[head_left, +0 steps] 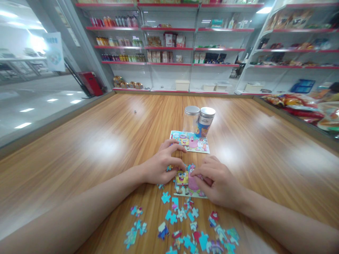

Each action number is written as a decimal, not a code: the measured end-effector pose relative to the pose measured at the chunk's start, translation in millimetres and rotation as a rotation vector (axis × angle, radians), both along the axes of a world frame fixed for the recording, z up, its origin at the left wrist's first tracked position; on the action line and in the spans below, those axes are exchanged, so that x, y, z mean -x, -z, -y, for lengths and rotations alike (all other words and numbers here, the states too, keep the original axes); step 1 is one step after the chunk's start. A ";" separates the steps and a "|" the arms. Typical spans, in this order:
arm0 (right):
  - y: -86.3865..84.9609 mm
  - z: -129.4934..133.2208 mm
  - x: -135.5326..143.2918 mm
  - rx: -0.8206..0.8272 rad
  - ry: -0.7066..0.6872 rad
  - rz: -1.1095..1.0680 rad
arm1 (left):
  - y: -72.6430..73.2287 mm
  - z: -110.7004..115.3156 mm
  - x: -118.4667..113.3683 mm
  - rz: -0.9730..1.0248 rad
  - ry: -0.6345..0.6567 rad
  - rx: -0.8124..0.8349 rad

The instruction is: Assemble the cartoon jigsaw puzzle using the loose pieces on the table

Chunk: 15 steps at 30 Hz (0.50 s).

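A partly assembled jigsaw puzzle [182, 178] with a yellow and a pink cartoon figure lies on the wooden table before me. My left hand [165, 164] rests at its upper left, fingers apart, the index fingertip at the puzzle's top edge. On the right side, my right hand [215, 180] has thumb and index finger drawn together over the pink figure; whatever they hold is hidden. Just beyond lies a printed picture sheet [196, 146] with similar figures. Loose puzzle pieces [171, 217], many of them light blue, are scattered on the near side.
Two cans stand together at the sheet's far edge: a clear can [191, 120] with a metal lid and a printed can [205, 121]. A small object [135, 112] lies far left on the table [106, 141]. Bagged goods [296, 106] sit beyond the right edge; stocked shelves [169, 48] line the back.
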State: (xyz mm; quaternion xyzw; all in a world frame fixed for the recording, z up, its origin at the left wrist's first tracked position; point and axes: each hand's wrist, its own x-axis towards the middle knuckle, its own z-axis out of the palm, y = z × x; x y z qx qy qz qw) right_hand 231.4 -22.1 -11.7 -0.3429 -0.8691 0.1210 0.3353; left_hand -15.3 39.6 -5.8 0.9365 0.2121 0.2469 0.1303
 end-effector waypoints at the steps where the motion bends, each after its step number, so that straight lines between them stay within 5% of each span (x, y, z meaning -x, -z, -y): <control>1: -1.1 0.5 0.4 0.010 -0.011 0.006 | 0.4 0.2 0.2 -0.002 -0.001 0.002; 15: -11.7 5.1 1.9 0.107 -0.133 0.145 | 1.3 -0.3 -1.1 0.011 0.007 -0.009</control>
